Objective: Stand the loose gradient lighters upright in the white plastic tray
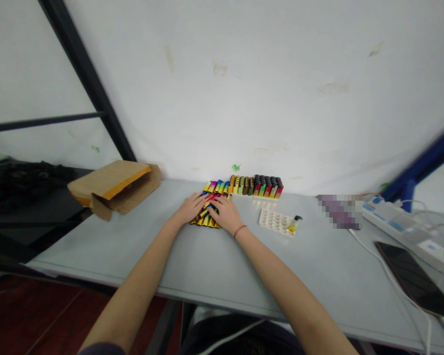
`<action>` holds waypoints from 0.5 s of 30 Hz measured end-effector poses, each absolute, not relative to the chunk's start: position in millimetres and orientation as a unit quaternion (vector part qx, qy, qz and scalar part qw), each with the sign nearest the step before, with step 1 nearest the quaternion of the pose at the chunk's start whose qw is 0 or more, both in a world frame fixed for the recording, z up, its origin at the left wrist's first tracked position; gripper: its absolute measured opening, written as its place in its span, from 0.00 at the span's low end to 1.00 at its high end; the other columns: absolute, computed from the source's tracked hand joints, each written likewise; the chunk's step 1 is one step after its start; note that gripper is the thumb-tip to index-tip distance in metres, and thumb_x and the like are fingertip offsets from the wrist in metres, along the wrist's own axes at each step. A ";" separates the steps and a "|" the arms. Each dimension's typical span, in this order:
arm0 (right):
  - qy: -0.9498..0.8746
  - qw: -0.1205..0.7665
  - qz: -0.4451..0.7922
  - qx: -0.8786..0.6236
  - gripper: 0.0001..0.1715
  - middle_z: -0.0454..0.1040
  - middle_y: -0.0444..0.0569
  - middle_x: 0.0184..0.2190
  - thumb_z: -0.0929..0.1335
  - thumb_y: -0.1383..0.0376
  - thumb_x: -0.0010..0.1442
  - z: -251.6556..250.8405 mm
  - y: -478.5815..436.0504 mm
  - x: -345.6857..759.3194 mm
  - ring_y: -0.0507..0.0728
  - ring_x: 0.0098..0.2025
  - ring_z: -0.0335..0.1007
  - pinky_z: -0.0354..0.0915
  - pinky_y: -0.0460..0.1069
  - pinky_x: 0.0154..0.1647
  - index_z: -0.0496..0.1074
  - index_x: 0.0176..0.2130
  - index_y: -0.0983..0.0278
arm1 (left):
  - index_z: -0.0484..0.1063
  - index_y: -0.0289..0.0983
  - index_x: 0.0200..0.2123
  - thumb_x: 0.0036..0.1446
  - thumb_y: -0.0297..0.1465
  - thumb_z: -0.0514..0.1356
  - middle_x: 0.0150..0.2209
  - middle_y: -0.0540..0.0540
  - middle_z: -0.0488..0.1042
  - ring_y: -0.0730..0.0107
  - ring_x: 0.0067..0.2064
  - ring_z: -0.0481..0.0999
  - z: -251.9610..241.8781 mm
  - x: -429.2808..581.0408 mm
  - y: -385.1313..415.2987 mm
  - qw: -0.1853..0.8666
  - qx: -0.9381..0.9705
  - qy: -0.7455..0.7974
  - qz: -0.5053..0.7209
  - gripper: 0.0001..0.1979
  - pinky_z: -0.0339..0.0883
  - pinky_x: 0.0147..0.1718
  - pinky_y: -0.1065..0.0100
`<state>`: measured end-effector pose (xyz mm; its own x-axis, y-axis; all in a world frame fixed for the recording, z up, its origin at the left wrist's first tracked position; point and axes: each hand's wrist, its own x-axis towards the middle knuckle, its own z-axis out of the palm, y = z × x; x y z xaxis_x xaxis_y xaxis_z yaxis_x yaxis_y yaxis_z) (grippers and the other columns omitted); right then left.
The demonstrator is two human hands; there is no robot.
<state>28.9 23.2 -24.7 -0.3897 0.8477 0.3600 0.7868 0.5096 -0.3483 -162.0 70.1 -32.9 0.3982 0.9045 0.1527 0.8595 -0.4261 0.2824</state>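
Note:
Several shiny multicoloured lighters [206,220] lie in a loose group on the grey table, partly covered by my hands. My left hand [191,207] rests at their left side, its fingers stretched over the top. From the right, my right hand [225,213] lies over the same group with its fingers spread. Neither hand is closed round a lighter. Just behind stand more bright metallic lighters [217,186]. Beside those are gold-topped lighters [241,185] and a block of black-topped lighters [268,187], packed upright. A white holed tray [276,221] holds one yellow lighter [293,225] at its right end.
An open cardboard box [113,183] lies at the table's left rear. To the right are a blurred-out purple item [338,212], a power strip [403,227] with cables, and a dark phone [416,276]. A white wall [266,98] rises behind the table [214,266].

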 end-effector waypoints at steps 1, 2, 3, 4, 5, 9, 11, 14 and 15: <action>-0.829 0.258 0.062 -0.492 0.25 0.74 0.60 0.61 0.66 0.57 0.70 -27.3 25.3 27.5 0.64 0.66 0.64 0.55 0.57 0.70 0.74 0.59 0.69 | 0.68 0.39 0.66 0.70 0.37 0.43 0.67 0.38 0.68 0.55 0.71 0.60 -37.8 -163.1 71.9 0.083 0.833 0.529 0.139 0.27 0.57 0.66 0.48; -0.826 0.263 0.063 -0.494 0.29 0.72 0.62 0.62 0.68 0.55 0.69 -29.7 27.2 26.1 0.65 0.67 0.63 0.53 0.58 0.71 0.73 0.60 0.71 | 0.66 0.38 0.67 0.71 0.38 0.41 0.69 0.36 0.65 0.53 0.72 0.58 -42.4 -163.3 73.5 0.086 0.833 0.529 0.135 0.29 0.57 0.66 0.46; -0.823 0.267 0.066 -0.497 0.33 0.71 0.64 0.63 0.70 0.53 0.67 -31.9 28.9 24.9 0.67 0.69 0.61 0.52 0.59 0.72 0.72 0.61 0.72 | 0.64 0.37 0.69 0.71 0.39 0.39 0.70 0.35 0.63 0.52 0.73 0.57 -46.6 -162.7 74.8 0.091 0.833 0.529 0.133 0.30 0.56 0.67 0.45; -0.821 0.268 0.069 -0.499 0.35 0.69 0.65 0.65 0.70 0.52 0.65 -33.7 30.4 24.3 0.68 0.70 0.59 0.51 0.60 0.73 0.70 0.62 0.73 | 0.62 0.37 0.70 0.71 0.40 0.37 0.71 0.36 0.61 0.51 0.74 0.56 -50.0 -161.7 75.8 0.098 0.833 0.528 0.136 0.31 0.54 0.67 0.44; -0.821 0.269 0.074 -0.499 0.37 0.68 0.65 0.66 0.70 0.52 0.65 -35.0 31.7 24.3 0.69 0.71 0.57 0.51 0.61 0.73 0.69 0.63 0.73 | 0.60 0.37 0.71 0.72 0.41 0.36 0.72 0.36 0.60 0.52 0.74 0.55 -52.6 -160.6 76.5 0.107 0.831 0.528 0.141 0.32 0.54 0.68 0.45; -0.822 0.266 0.097 -0.494 0.31 0.64 0.64 0.69 0.65 0.56 0.70 -36.9 34.5 28.5 0.67 0.74 0.52 0.50 0.61 0.73 0.66 0.65 0.72 | 0.57 0.37 0.73 0.72 0.42 0.34 0.73 0.38 0.57 0.54 0.75 0.52 -53.0 -157.6 73.1 0.146 0.810 0.543 0.169 0.33 0.51 0.70 0.48; -0.820 0.261 0.109 -0.497 0.30 0.61 0.63 0.71 0.63 0.57 0.72 -37.8 34.4 30.8 0.66 0.75 0.49 0.48 0.62 0.74 0.65 0.66 0.70 | 0.54 0.37 0.74 0.72 0.43 0.35 0.74 0.38 0.53 0.54 0.76 0.49 -49.1 -156.6 68.2 0.151 0.808 0.545 0.167 0.34 0.49 0.70 0.47; -0.821 0.247 0.121 -0.499 0.35 0.56 0.64 0.73 0.65 0.52 0.71 -39.2 33.3 31.4 0.67 0.76 0.45 0.45 0.65 0.74 0.62 0.68 0.69 | 0.53 0.39 0.74 0.72 0.43 0.36 0.75 0.39 0.52 0.52 0.76 0.48 -44.3 -154.0 61.3 0.138 0.815 0.542 0.155 0.33 0.48 0.69 0.41; -0.823 0.240 0.124 -0.500 0.37 0.54 0.64 0.74 0.66 0.52 0.70 -38.5 32.8 31.0 0.67 0.77 0.44 0.44 0.65 0.75 0.61 0.69 0.69 | 0.54 0.40 0.74 0.72 0.43 0.36 0.74 0.39 0.54 0.51 0.76 0.49 -43.7 -153.1 60.0 0.131 0.815 0.543 0.153 0.32 0.48 0.69 0.39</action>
